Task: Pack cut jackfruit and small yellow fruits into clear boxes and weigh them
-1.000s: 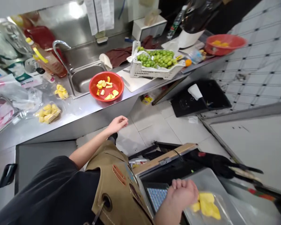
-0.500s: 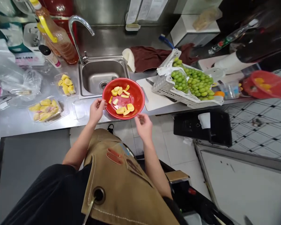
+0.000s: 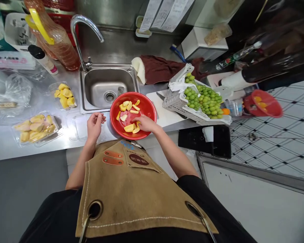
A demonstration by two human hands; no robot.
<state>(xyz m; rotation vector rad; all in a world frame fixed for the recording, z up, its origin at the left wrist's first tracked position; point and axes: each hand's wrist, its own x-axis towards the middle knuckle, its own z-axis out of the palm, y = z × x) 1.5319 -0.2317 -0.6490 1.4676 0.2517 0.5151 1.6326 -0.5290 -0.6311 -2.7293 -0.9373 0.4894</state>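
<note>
At the steel counter (image 3: 5, 148) in front of the sink (image 3: 103, 77), the right hand (image 3: 145, 123) is curled down onto yellow fruit pieces (image 3: 129, 128) inside a red bowl (image 3: 148, 111), though a grip cannot be confirmed. The left hand (image 3: 95, 126) is held half-open and empty just beside the bowl's rim. Green grapes (image 3: 205, 99) are seen in a white crate (image 3: 176, 99) right of the bowl.
</note>
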